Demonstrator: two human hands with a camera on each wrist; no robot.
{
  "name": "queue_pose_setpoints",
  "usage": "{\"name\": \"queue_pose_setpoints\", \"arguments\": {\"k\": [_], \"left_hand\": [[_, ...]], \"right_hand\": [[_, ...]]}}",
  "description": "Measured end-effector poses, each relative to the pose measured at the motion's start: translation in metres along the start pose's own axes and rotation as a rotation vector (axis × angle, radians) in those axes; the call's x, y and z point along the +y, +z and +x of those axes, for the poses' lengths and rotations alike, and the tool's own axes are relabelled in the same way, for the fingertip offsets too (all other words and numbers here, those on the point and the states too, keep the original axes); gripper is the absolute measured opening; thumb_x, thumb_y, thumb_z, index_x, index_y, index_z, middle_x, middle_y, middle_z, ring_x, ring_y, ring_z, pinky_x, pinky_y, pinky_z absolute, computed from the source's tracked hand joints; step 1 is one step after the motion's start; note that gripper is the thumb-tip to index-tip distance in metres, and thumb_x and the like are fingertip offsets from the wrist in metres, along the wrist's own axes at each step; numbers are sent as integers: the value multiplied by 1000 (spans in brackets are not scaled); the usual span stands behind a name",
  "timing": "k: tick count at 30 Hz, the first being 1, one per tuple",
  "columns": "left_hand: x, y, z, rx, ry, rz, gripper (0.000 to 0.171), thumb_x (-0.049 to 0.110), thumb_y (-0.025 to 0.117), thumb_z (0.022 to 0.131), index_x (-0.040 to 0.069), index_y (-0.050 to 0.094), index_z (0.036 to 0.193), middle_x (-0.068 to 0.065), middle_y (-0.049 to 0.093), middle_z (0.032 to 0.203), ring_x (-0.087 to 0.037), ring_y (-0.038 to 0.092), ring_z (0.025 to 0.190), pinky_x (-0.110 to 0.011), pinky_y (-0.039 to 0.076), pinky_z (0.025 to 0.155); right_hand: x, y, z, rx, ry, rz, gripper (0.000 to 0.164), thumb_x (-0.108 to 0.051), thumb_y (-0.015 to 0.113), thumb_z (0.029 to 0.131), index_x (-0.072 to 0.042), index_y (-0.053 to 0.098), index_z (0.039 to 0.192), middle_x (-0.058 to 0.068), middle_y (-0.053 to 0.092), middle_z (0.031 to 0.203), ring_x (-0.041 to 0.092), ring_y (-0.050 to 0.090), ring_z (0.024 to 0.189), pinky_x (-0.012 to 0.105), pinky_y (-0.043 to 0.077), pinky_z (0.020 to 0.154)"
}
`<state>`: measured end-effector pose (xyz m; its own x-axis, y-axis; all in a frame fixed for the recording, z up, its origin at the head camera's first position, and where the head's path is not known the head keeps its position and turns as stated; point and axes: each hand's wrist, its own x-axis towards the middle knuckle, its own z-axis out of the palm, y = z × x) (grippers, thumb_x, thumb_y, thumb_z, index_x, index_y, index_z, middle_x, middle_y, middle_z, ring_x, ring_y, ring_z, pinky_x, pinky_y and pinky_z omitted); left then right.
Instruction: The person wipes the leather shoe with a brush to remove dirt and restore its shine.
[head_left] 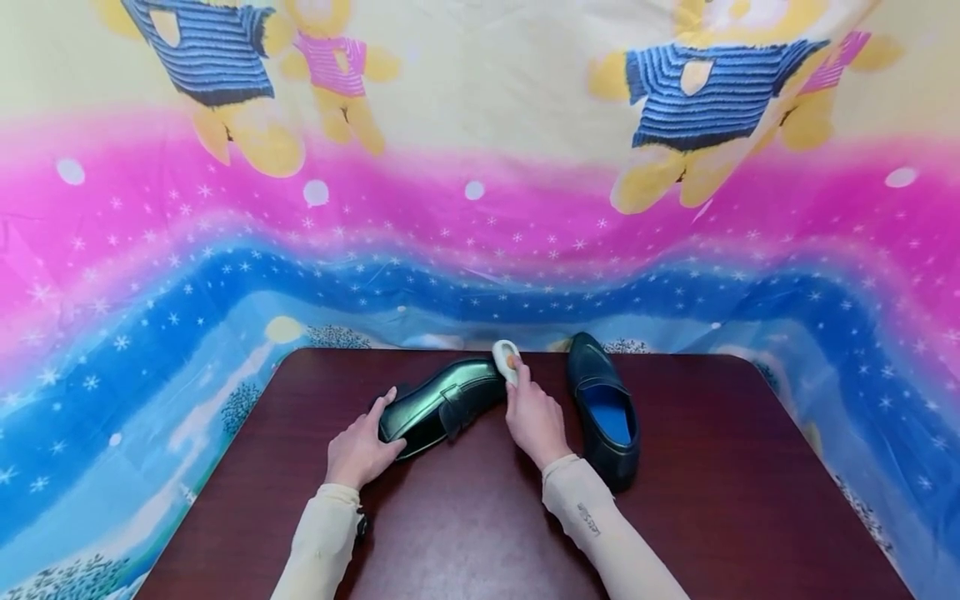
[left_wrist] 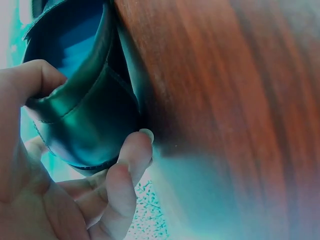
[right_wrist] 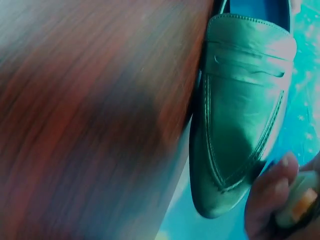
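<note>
A glossy dark loafer (head_left: 423, 408) is held slantwise above the table, its toe toward the back and right. My left hand (head_left: 363, 446) grips it by the heel; in the left wrist view the thumb hooks inside over the heel collar (left_wrist: 65, 102), with fingers around the outside. In my right hand (head_left: 536, 417) is a small white oval shoe polisher (head_left: 504, 358) with an orange spot, pinched right by the toe. The right wrist view shows the loafer's toe and strap, the polisher (right_wrist: 295, 200) beside the toe and partly hidden by fingers.
The matching loafer (head_left: 603, 412), with a blue insole, stands on the table to the right of my right hand. The table (head_left: 712, 492) is dark reddish wood with rounded back corners. A printed cloth (head_left: 480, 250) with bears and snowflakes hangs behind and around it.
</note>
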<state>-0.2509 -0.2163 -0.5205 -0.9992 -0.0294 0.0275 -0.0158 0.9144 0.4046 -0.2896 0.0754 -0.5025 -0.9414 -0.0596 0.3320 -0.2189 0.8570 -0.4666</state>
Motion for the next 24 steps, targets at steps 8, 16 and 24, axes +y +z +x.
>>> {"name": "queue_pose_setpoints", "arguments": {"k": [8, 16, 24], "left_hand": [[-1, -3, 1, 3, -7, 5, 85, 42, 73, 88, 36, 32, 162, -17, 71, 125, -31, 69, 90, -50, 53, 71], [-1, -6, 9, -49, -8, -35, 80, 41, 67, 93, 39, 29, 163, -6, 66, 86, -20, 56, 64, -37, 42, 57], [-2, -11, 17, -80, -25, -32, 76, 43, 62, 94, 38, 29, 163, -2, 60, 73, -21, 56, 65, -38, 43, 62]], "right_hand": [[-25, 14, 2, -97, -305, -33, 48, -30, 51, 110, -25, 41, 157, 8, 66, 104, 18, 48, 56, 33, 42, 53], [-3, 12, 4, -12, -192, -99, 43, -34, 58, 107, -25, 50, 148, 6, 68, 87, 17, 43, 48, 34, 36, 46], [16, 11, -3, 54, -33, -95, 43, -31, 63, 104, -16, 50, 143, 8, 62, 74, 21, 45, 48, 37, 38, 46]]}}
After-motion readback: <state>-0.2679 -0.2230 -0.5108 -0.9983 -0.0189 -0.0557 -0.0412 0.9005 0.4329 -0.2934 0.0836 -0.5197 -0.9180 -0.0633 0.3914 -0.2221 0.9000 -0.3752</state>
